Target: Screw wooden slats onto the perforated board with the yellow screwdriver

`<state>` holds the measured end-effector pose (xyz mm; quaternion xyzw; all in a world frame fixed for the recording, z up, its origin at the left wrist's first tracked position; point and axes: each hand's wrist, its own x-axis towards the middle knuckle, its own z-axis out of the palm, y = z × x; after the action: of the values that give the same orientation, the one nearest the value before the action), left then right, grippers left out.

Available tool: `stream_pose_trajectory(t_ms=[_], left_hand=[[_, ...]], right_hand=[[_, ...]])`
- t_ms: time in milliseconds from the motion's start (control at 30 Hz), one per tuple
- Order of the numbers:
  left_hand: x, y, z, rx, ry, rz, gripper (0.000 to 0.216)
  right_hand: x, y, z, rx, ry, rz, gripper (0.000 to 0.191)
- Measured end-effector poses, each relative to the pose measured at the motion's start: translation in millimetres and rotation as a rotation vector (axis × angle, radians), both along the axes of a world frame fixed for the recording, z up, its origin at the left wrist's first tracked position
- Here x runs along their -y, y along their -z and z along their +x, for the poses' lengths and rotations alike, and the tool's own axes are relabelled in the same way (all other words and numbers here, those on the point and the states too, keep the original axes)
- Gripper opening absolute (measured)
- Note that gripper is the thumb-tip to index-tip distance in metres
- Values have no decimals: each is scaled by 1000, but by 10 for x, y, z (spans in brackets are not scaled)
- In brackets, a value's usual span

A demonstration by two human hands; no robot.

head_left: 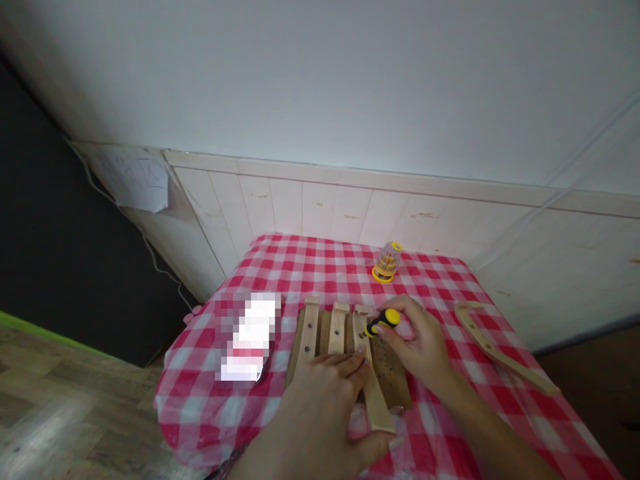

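My right hand (423, 343) grips a stubby yellow-and-black screwdriver (391, 318). It is tilted, its lower end close to the screw holes in the right-hand pale wooden strip (377, 400). My left hand (320, 397) lies over the work with fingers stretched out, the fingertips pressing on that strip and the thumb extended by its near end. Beneath is a brown wooden board (393, 373) dotted with small holes. A left wooden strip (311, 320) and a middle wooden strip (337, 328) also lie on it, with dark screws showing; my left hand hides their lower parts.
A loose curved wooden piece (505, 357) lies at the right on the checked tablecloth (320, 257). Toward the wall stands a clear, yellow-based case of bits (387, 263). A pixelated, bright flat object (254, 333) lies left of the board. White panelling (320, 207) borders the table's far side.
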<state>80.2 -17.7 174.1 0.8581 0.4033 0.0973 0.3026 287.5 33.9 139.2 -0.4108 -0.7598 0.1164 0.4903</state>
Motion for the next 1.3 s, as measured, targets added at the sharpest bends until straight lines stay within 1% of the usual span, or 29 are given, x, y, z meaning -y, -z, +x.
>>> stream_pose_trajectory(t_ms=[100, 167, 267, 367, 500, 567, 633, 733, 833, 933, 1000, 1100, 1167, 1233, 1300], left_hand=[[-1, 11, 3, -1, 1, -3, 67], [2, 25, 5, 5, 1, 1, 69], [8, 45, 10, 13, -6, 20, 61], [8, 58, 17, 17, -14, 40, 54], [-5, 72, 28, 10, -14, 77, 51], [-10, 79, 38, -13, -18, 82, 53], [-11, 85, 52, -38, -17, 86, 58], [1, 91, 81, -66, -6, 115, 55], [37, 117, 98, -68, 21, 213, 43], [85, 200, 72, -16, 57, 378, 36], [110, 278, 19, 68, 60, 499, 32], [126, 369, -116, 203, 37, 640, 25], [124, 396, -235, 257, 23, 722, 29], [117, 412, -353, 274, -44, 780, 29], [110, 439, -444, 269, -145, 794, 36]], right_hand=[[20, 3, -55, -8, 110, 55, 20], [32, 0, -95, 11, 186, 142, 27], [36, 3, -130, 38, 295, 254, 34], [39, 20, -144, 48, 322, 264, 33], [50, 32, -159, -27, 327, 209, 30], [39, 13, -153, -146, 352, 204, 26], [3, -22, -124, -326, 405, 198, 25], [-100, -81, -38, -588, 444, 95, 38], [-224, -127, 79, -800, 405, -46, 51], [-293, -191, 183, -989, 306, -174, 55], [-286, -266, 229, -1043, 229, -242, 56], [-212, -400, 274, -1027, 114, -290, 54], [-146, -457, 306, -946, 56, -307, 50], [-83, -458, 341, -758, 56, -316, 43], [-38, -404, 367, -473, 91, -303, 33]])
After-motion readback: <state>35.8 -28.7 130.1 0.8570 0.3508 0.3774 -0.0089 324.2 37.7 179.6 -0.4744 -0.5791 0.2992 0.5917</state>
